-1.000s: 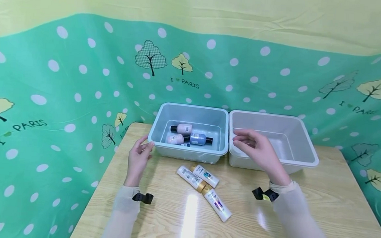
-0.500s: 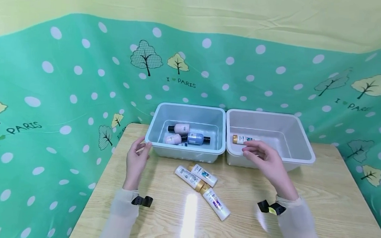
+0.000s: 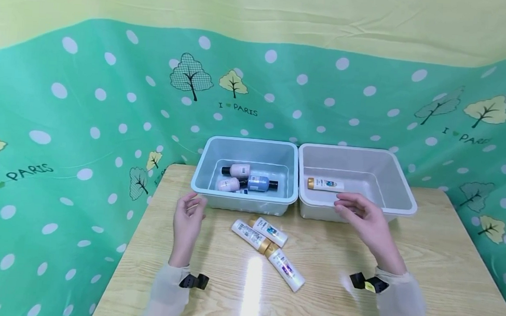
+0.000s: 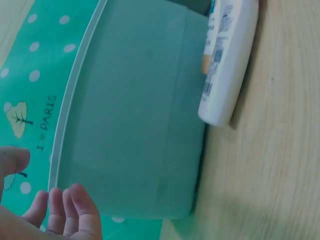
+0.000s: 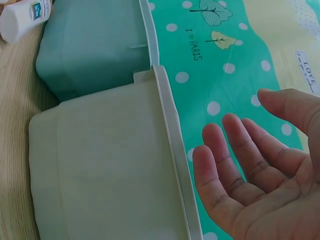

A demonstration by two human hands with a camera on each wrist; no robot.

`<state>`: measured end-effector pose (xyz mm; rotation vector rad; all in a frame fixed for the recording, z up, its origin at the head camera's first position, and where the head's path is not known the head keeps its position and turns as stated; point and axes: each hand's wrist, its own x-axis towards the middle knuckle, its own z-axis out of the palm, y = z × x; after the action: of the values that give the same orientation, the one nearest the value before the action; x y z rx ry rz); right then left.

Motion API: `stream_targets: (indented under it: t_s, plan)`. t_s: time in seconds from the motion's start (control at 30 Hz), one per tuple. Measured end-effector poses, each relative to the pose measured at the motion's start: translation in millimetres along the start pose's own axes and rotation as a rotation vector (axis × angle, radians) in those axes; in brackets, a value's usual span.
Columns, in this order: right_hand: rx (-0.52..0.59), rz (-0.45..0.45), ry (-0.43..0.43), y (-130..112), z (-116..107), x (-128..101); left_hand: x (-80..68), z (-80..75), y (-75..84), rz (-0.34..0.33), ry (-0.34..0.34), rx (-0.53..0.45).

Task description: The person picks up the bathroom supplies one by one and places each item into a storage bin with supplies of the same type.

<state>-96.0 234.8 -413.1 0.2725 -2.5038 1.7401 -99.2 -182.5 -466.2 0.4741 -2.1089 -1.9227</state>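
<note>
My left hand point(image 3: 187, 226) is near the front left corner of the blue-green bin point(image 3: 243, 205), its fingers loosely bent and holding nothing. Inside that bin lie several small black-capped bottles, pink ones point(image 3: 239, 170) and a blue one point(image 3: 257, 183). At the front rim of the pale grey bin point(image 3: 397, 211) hovers my right hand point(image 3: 370, 228), relaxed, with nothing in it. A white bottle with a gold cap point(image 3: 327, 185) lies on its side in the grey bin. Three more white gold-capped bottles point(image 3: 287, 270) lie together on the table before the bins.
Both bins stand side by side at the back of the wooden table point(image 3: 327, 298). Right behind them hangs a green and yellow curtain point(image 3: 284, 73) with dots and trees, which also borders the table's left and right sides.
My right hand has drawn back from inside the grey bin towards its front rim, bringing the white bottle there into sight. My left hand has come off the blue-green bin's rim and dropped slightly.
</note>
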Motion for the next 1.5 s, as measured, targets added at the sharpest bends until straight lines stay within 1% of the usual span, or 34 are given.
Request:
stream_targets:
  t_s: [0.2,0.27,0.33,0.43,0.5,0.57,0.6,0.7,0.8,0.93,1.07,1.2,1.37,1.5]
  plan:
    - [-0.015,-0.004,0.051,4.7,-10.3,-4.4,-12.7,9.2,-3.4,0.090,-0.098,0.065]
    - [-0.039,-0.002,0.060,5.6,-14.1,-5.6,-16.1,12.2,-4.5,0.114,-0.127,0.078]
    - [-0.064,0.012,0.069,7.0,-17.8,-6.3,-21.9,15.2,1.2,0.117,-0.154,0.090]
    - [-0.096,0.040,0.083,10.5,-23.0,-8.4,-25.5,19.4,-1.1,0.131,-0.190,0.092]
    - [-0.112,0.059,0.098,13.1,-26.2,-9.8,-27.6,21.6,-3.0,0.143,-0.219,0.090]
    - [-0.127,0.076,0.113,14.5,-29.5,-11.4,-25.7,23.1,-12.5,0.184,-0.246,0.087]
    - [-0.134,0.081,0.119,15.2,-31.1,-12.0,-26.3,23.5,-14.0,0.205,-0.262,0.085]
    - [-0.160,0.095,0.137,17.5,-36.0,-14.0,-27.8,24.6,-16.4,0.254,-0.294,0.121]
    - [-0.188,0.089,0.159,21.8,-41.8,-16.8,-30.3,25.5,-17.4,0.297,-0.320,0.163]
    - [-0.180,0.072,0.207,27.5,-50.0,-19.7,-32.6,27.0,-18.3,0.335,-0.348,0.222]
    - [-0.167,0.090,0.251,32.8,-59.1,-20.8,-31.9,29.0,-21.1,0.333,-0.362,0.282]
    - [-0.169,0.143,0.291,36.3,-69.1,-21.8,-29.7,30.6,-25.9,0.309,-0.371,0.321]
    - [-0.160,0.206,0.342,39.3,-81.2,-22.6,-26.3,32.0,-31.8,0.284,-0.367,0.354]
    - [-0.152,0.263,0.377,42.1,-91.1,-24.1,-23.8,33.2,-37.2,0.276,-0.367,0.380]
